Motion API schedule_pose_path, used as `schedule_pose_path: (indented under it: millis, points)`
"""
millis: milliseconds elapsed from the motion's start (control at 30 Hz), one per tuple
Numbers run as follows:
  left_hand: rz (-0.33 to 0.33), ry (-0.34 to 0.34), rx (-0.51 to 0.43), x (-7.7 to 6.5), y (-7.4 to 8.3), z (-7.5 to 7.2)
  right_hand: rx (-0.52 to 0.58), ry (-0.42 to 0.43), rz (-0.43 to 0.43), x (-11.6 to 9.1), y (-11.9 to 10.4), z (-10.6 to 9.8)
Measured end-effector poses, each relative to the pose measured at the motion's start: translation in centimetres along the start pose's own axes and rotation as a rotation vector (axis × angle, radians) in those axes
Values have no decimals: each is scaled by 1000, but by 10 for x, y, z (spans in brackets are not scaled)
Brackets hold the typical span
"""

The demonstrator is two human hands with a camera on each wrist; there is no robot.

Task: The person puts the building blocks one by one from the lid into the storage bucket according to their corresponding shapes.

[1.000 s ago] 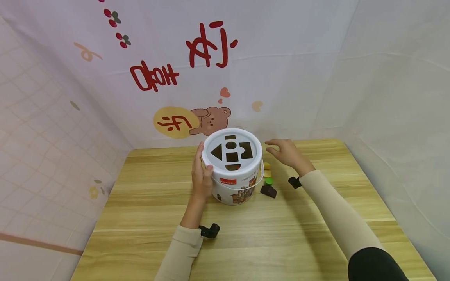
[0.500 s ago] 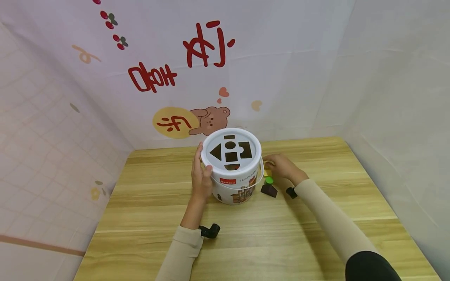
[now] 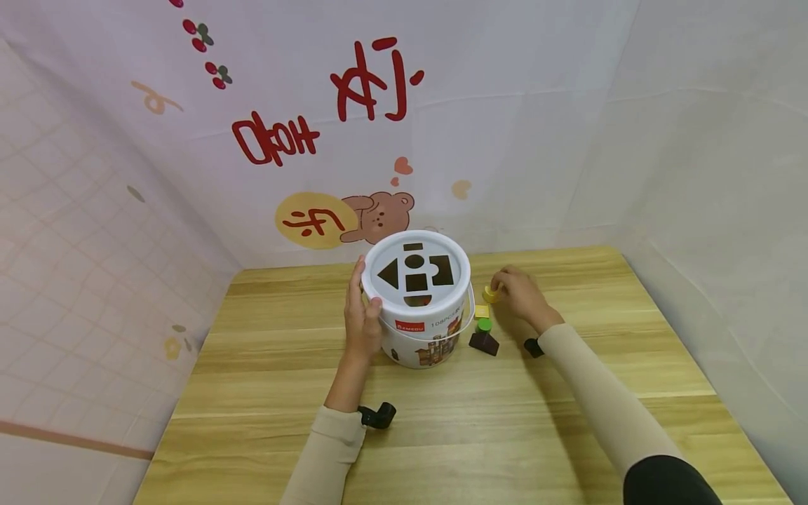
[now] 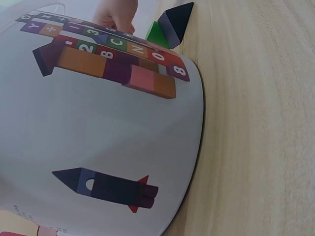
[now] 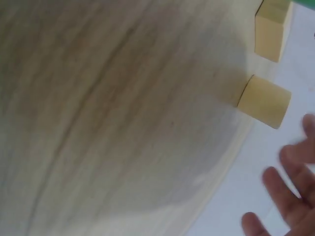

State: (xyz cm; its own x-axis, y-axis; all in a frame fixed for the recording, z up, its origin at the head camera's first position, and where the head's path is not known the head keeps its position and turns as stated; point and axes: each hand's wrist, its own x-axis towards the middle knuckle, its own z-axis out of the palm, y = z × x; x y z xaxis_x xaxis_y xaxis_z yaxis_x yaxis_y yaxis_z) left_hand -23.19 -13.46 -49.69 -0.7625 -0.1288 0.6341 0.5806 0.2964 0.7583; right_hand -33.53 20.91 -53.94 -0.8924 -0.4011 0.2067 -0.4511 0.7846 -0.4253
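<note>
A white bucket (image 3: 416, 330) with printed block pictures stands upright, its lid (image 3: 391, 298) pierced by shaped holes. My left hand (image 3: 362, 326) rests against the bucket's left side, fingers straight along the wall and thumb near the rim. To the right of the bucket, my right hand (image 3: 520, 298) is at a yellow rounded block (image 3: 489, 294). In the right wrist view a gap separates its spread fingers from that yellow block (image 5: 265, 102). Closer to the bucket lie a yellow square-faced block (image 3: 482, 311), a green round block (image 3: 484, 325) and a dark triangular block (image 3: 484, 343).
The bucket's thin white handle (image 3: 470, 319) hangs down at its front and right. Beneath everything is a wood-grain table (image 3: 429, 435). A printed white cloth (image 3: 505, 126) rises behind the table's back edge.
My right hand came down to the blocks, then moved slightly right. The yellow rounded block now lies farther from the bucket. My left hand and the bucket stayed in place.
</note>
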Motion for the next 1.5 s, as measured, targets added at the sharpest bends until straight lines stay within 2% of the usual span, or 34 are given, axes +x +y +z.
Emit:
schedule_pose_path:
  millis: [100, 200, 433, 667, 867, 1133, 1500]
  points:
    - [-1, 0, 5, 1, 0, 0, -3, -36, 24, 1, 1, 0]
    - [-4, -1, 3, 1, 0, 0, 23, -73, 14, 2, 1, 1]
    - [-8, -3, 13, 0, 2, 0, 46, -64, -43, 0, 0, 5]
    - [5, 5, 18, -1, 0, 0, 94, -52, -62, -2, -15, -16]
    - [14, 7, 16, 0, -1, 1, 93, -58, -60, -2, -22, -34]
    - [-9, 5, 15, -1, 1, 1, 79, -26, -154, -2, -35, -59]
    - [-11, 4, 9, -2, 0, 1, 57, 0, -201, -5, -64, -92]
